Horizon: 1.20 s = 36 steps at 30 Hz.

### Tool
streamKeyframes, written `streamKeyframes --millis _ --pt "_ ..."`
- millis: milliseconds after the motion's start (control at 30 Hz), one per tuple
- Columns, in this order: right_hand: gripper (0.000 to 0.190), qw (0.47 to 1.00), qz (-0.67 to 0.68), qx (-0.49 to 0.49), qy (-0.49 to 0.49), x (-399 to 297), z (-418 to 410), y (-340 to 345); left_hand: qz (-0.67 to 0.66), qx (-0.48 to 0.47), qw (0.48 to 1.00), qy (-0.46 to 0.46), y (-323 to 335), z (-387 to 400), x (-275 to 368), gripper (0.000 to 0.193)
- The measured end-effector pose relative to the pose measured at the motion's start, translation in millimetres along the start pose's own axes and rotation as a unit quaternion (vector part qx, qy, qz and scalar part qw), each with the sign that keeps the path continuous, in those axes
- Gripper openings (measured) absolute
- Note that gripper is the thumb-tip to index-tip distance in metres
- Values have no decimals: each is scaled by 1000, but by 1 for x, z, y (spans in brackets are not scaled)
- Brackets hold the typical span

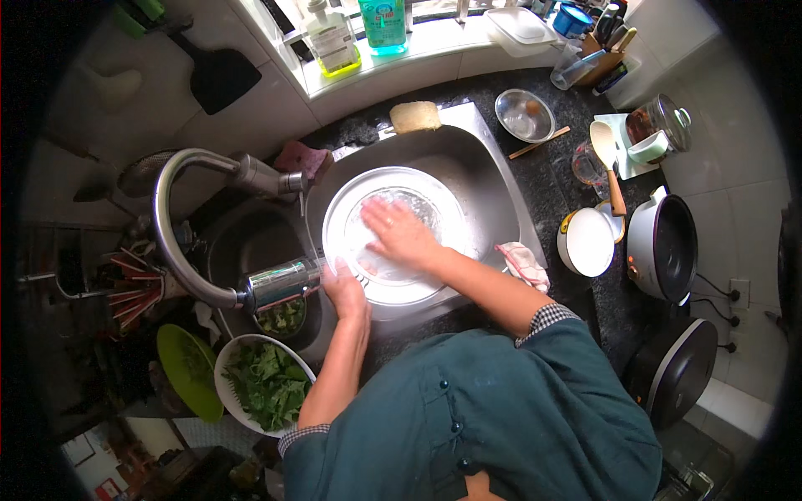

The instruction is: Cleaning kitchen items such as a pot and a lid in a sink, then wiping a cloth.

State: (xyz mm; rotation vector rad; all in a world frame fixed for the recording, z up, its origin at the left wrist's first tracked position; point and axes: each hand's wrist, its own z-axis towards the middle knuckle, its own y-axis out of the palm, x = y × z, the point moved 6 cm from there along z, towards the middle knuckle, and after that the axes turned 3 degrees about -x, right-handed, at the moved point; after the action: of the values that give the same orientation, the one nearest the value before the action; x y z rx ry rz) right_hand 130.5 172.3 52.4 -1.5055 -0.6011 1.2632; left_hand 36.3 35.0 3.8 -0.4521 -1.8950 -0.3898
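Observation:
A round, shiny metal basin (395, 294) sits in the large steel sink bowl (492, 188), with what looks like water inside. My left hand (346, 291) grips its near left rim, close to the outlet of the curved metal faucet (164, 213). Over the basin's middle is my right hand (398, 232), palm down, fingers extended and slightly blurred; it holds nothing that shows. Glare hides part of the basin's inside. At lower left, a white bowl (225, 351) holds green leaves (266, 385). More greens (282, 318) lie in a container in the smaller sink bowl (250, 238).
A pink sponge (304, 160) and a tan scrubber (415, 117) lie behind the sink. A folded cloth (525, 266) rests on its right edge. Rightward stand a glass bowl (525, 116), a white bowl (586, 243) and an electric pot (661, 247). A green colander (188, 372) leans at left.

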Motion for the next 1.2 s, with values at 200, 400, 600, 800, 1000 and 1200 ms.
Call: streamKeyframes --millis 200,400,600,800,1000,1200 --pt "73 981 -26 8 193 16 -5 4 9 -19 998 -60 23 -22 28 27" --pt "63 999 -14 -27 12 -31 2 12 32 0 999 25 15 -12 18 31" --pt "55 998 12 -40 41 6 21 2 47 -57 997 12 13 -3 17 35" --pt "58 1000 2 -27 15 -20 15 17 -2 -66 998 -16 15 3 1 39" --pt "53 995 -52 -79 43 11 19 -1 -70 -94 990 -81 18 10 -14 33" --pt "53 982 -148 -21 119 60 -1 -57 -70 -113 984 -117 24 26 -27 32"
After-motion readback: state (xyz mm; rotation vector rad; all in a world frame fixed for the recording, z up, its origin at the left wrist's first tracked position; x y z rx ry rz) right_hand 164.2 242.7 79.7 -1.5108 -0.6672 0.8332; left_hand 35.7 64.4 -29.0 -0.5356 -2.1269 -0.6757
